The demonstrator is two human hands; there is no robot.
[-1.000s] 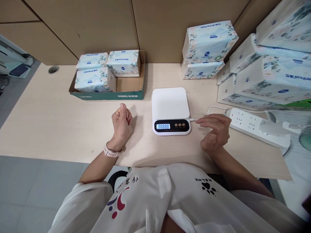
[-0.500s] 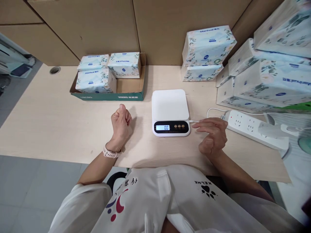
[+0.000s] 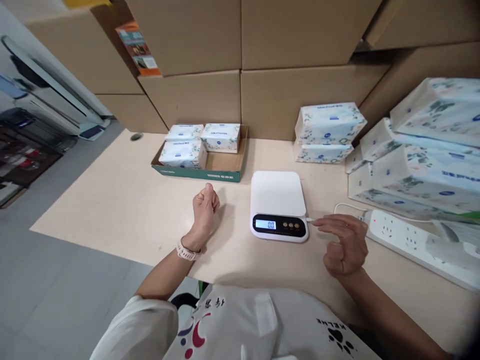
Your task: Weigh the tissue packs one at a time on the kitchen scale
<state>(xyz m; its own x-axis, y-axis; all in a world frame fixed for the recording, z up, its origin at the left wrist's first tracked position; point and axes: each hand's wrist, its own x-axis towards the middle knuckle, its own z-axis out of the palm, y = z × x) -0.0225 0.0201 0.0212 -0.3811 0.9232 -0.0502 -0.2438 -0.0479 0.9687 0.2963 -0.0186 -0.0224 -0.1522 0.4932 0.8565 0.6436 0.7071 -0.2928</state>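
Note:
A white kitchen scale (image 3: pixel 278 194) lies on the table with its display lit and reading 0.0; its plate is bare. To its left my left hand (image 3: pixel 205 209) is curled into a fist, thumb on top, with nothing showing in it. My right hand (image 3: pixel 345 245) hovers by the scale's right side, its fingers stretched toward the white cable plugged in there and the thumb bent under. I see nothing in this hand, and whether the fingertips touch the cable I cannot tell.
A green-edged cardboard tray (image 3: pixel 195 173) at the back holds three tissue packs (image 3: pixel 182 153). Two stacked tissue packs (image 3: pixel 329 125) stand behind the scale, and a larger pile (image 3: pixel 442 165) is at right. A power strip (image 3: pixel 416 245) lies near my right hand. Cardboard boxes (image 3: pixel 195 100) line the back.
The camera view has tilted up and swung left, so everything sits lower and further right in the picture. Both hands keep nearly the same pose beside the scale.

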